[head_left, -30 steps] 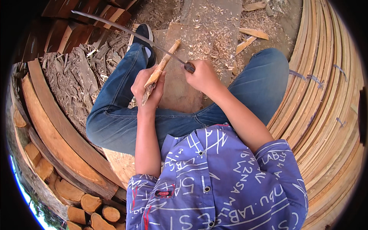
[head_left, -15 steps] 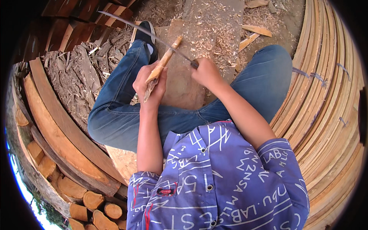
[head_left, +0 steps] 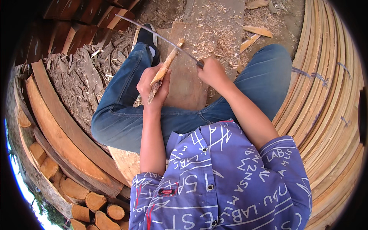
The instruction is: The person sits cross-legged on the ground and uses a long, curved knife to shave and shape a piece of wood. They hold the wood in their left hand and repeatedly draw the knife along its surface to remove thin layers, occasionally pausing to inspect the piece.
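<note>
My left hand (head_left: 153, 84) is closed around a slim, partly whittled piece of wood (head_left: 165, 69). Its pale pointed end tilts up and away to the right, and its rough, bark-like end sticks out below my palm. In my right hand (head_left: 213, 71) is the dark handle of a long, thin-bladed knife (head_left: 153, 34). The blade runs up and left from my fist and crosses the wood near its far tip. Whether the edge bites into the wood or only rests on it I cannot tell.
Under the work lies a flat board (head_left: 188, 82), with wood shavings (head_left: 214, 34) strewn beyond it. My bent legs frame the space. Long stacked wooden strips (head_left: 326, 96) stand at the right. Planks (head_left: 65, 126) and cut logs (head_left: 96, 200) fill the left, dark boards (head_left: 69, 34) the far left.
My right hand and the knife have shifted slightly right, so the blade's tip lies farther right. My left hand and the wood have also moved a little to the right.
</note>
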Demonstrator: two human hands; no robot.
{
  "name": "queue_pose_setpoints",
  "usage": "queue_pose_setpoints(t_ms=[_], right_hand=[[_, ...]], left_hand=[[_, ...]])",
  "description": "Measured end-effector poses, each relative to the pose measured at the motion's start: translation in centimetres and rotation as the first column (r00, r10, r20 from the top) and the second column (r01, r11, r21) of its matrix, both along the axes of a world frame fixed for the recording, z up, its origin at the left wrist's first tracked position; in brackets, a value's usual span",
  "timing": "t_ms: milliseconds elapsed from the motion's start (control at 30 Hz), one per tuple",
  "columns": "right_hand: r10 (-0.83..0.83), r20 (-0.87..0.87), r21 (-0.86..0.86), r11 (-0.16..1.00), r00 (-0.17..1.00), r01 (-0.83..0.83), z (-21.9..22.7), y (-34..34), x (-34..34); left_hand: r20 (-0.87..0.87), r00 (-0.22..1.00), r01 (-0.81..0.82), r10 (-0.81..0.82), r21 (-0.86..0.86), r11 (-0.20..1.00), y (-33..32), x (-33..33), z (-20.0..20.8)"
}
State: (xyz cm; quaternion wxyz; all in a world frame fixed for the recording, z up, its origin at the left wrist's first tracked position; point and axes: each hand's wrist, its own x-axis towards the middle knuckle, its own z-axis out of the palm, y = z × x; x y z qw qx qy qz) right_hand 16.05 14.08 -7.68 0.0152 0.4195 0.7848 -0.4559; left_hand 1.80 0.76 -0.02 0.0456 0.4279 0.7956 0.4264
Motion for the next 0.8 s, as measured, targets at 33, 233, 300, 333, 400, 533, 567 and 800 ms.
queue_pose_setpoints(t_ms=[33, 233, 300, 333, 400, 533, 567, 800], right_hand=[[0.011, 0.012, 0.018, 1.0, 1.0, -0.011, 0.1, -0.1, 0.0], [0.034, -0.093, -0.044, 0.998, 0.995, -0.038, 5.1, -0.4, -0.9], [0.028, -0.021, -0.118, 0.993, 0.999, -0.03, 4.5, -0.4, -0.9], [0.017, 0.035, -0.094, 0.995, 0.999, -0.013, 2.8, -0.3, -0.4], [-0.005, 0.14, -0.035, 0.999, 0.99, 0.01, 0.2, 0.3, 0.4], [-0.062, -0.025, -0.012, 0.998, 0.998, 0.061, 0.7, 0.5, 0.2], [-0.06, -0.097, -0.062, 0.997, 0.993, 0.054, 1.3, 0.4, 0.0], [-0.044, 0.081, -0.119, 0.991, 0.996, 0.053, 0.9, 0.0, -1.0]], left_hand=[[-0.001, 1.0, -0.007, 0.007, 0.001, 1.0, 0.0, 0.0, -0.1], [0.019, 0.999, -0.044, 0.044, -0.013, 0.999, -0.3, -0.1, 0.0], [-0.001, 1.0, -0.01, 0.01, -0.004, 1.0, -0.2, -0.2, 0.0], [-0.007, 1.0, 0.013, -0.013, 0.005, 1.0, -0.1, -0.1, 0.1], [0.023, 1.0, -0.009, 0.009, -0.003, 1.0, 0.0, 0.0, 0.5], [-0.012, 1.0, -0.013, 0.013, 0.004, 1.0, -0.2, -0.3, 0.0], [-0.008, 1.0, -0.027, 0.027, 0.013, 1.0, -0.2, -0.5, -0.2], [0.148, 0.981, -0.131, 0.127, 0.019, 0.991, -0.5, -0.1, -0.6]])
